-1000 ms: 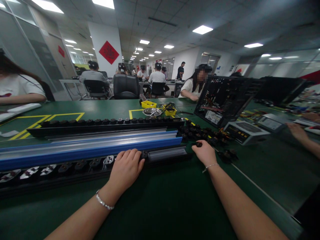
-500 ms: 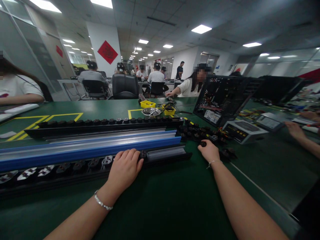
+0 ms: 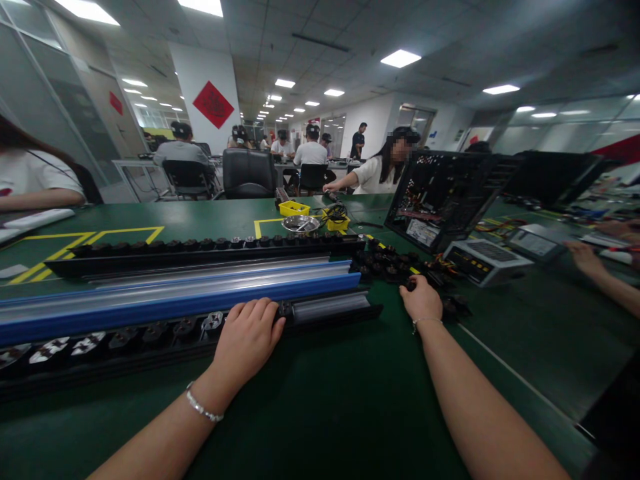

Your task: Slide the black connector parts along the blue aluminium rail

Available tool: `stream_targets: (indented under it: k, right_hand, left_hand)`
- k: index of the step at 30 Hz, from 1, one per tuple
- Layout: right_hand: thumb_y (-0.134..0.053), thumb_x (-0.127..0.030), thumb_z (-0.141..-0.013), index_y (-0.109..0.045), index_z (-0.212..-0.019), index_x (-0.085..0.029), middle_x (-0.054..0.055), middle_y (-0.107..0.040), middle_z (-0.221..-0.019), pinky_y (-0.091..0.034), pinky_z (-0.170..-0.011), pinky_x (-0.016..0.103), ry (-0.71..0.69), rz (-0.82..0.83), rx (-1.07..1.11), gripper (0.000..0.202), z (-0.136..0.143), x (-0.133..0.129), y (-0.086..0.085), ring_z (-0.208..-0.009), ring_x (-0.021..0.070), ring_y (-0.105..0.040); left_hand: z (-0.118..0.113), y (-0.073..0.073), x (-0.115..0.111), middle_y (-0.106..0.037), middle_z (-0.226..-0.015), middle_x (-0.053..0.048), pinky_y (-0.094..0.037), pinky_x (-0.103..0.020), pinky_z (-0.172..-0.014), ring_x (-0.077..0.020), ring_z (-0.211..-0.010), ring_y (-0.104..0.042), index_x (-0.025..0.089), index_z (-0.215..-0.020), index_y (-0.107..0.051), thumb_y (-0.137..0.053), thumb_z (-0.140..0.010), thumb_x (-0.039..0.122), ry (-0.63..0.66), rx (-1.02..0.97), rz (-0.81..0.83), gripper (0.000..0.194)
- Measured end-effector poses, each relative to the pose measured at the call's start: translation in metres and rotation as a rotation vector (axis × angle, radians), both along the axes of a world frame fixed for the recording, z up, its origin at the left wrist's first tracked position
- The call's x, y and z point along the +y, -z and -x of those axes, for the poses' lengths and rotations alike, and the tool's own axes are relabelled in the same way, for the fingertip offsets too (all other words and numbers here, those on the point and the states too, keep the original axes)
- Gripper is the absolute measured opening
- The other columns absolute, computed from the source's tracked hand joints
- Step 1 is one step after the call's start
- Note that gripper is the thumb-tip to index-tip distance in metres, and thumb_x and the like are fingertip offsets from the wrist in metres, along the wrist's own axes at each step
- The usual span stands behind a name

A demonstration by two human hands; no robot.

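Note:
My left hand [image 3: 250,331] lies curled over the near black channel [image 3: 345,313], its fingers together around a black socket module [image 3: 285,309] seated in it. More socket modules [image 3: 158,331] run in a row to the left, some with shiny faces. The channel's right end is bare grey inside. At the edge of a pile of loose black socket modules [image 3: 383,263], my right hand [image 3: 421,299] is closed, with a small dark module [image 3: 411,284] pinched at its fingertips. My fingers partly hide that piece.
Blue rails [image 3: 300,283] and a second filled black channel [image 3: 225,250] lie behind. A metal dish [image 3: 300,224], yellow bins [image 3: 295,208], an open computer case [image 3: 440,193] and a power supply [image 3: 487,262] stand beyond. Other people sit around; another person's hand [image 3: 587,260] reaches in at right.
My right hand has shifted slightly forward and right, closer against the pile. My left hand keeps its place on the channel. The person across has moved a hand slightly left.

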State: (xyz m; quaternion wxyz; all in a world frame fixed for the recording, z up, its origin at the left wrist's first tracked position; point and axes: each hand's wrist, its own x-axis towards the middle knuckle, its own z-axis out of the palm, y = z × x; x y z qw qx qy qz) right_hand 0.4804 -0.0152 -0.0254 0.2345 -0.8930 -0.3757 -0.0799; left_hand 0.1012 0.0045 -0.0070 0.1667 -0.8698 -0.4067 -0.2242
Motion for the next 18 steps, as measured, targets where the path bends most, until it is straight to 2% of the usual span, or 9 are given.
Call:
stream_targets:
  k: [3,7,13,16,18]
  right_hand:
    - [-0.049,-0.034,-0.078,-0.059,-0.107,-0.018,0.011,-0.062,-0.097,-0.041,-0.076,0.034,-0.005,0.026,-0.094,0.034,0.0,-0.002,-0.001,-0.092,0.0251,-0.054]
    - [-0.05,-0.033,-0.078,-0.06,-0.106,-0.018,0.012,-0.058,-0.103,-0.039,-0.077,0.035,-0.003,0.014,-0.169,0.033,0.004,-0.003,-0.002,-0.096,0.0259,-0.05]
    - [-0.049,-0.032,-0.077,-0.059,-0.109,-0.017,0.014,-0.056,-0.107,-0.039,-0.077,0.038,0.023,-0.116,-0.234,0.037,0.015,-0.004,-0.008,-0.098,0.0282,-0.048]
    - [-0.047,-0.029,-0.077,-0.061,-0.104,-0.015,0.013,-0.058,-0.106,-0.04,-0.078,0.039,-0.078,-0.228,-0.28,0.033,0.028,-0.002,-0.013,-0.097,0.0276,-0.049]
    - [-0.045,-0.026,-0.078,-0.062,-0.101,-0.015,0.012,-0.06,-0.103,-0.039,-0.084,0.039,-0.244,-0.3,-0.303,0.03,0.045,-0.001,-0.017,-0.098,0.0257,-0.05]
  left_hand:
    - [0.0,0.0,0.0,-0.063,-0.103,-0.01,-0.038,-0.04,-0.081,-0.0247,-0.093,-0.057,0.016,-0.101,-0.059,-0.041,-0.088,0.035,0.001,-0.002,-0.003,0.028]
    - [0.0,0.0,0.0,-0.063,-0.103,-0.009,-0.037,-0.039,-0.082,-0.0243,-0.094,-0.057,0.016,-0.102,-0.058,-0.04,-0.088,0.033,-0.001,0.003,-0.007,0.028]
    - [0.0,-0.001,0.0,-0.064,-0.106,-0.009,-0.038,-0.039,-0.085,-0.0236,-0.096,-0.057,0.015,-0.104,-0.059,-0.041,-0.087,0.027,0.014,-0.001,-0.017,0.027]
    - [0.0,-0.001,0.0,-0.064,-0.106,-0.01,-0.038,-0.039,-0.085,-0.0234,-0.096,-0.057,0.014,-0.104,-0.059,-0.042,-0.085,0.024,0.019,-0.01,-0.033,0.027]
    - [0.0,-0.001,0.0,-0.064,-0.105,-0.01,-0.039,-0.039,-0.084,-0.023,-0.095,-0.057,0.015,-0.103,-0.06,-0.042,-0.086,0.024,0.022,-0.012,-0.039,0.026]
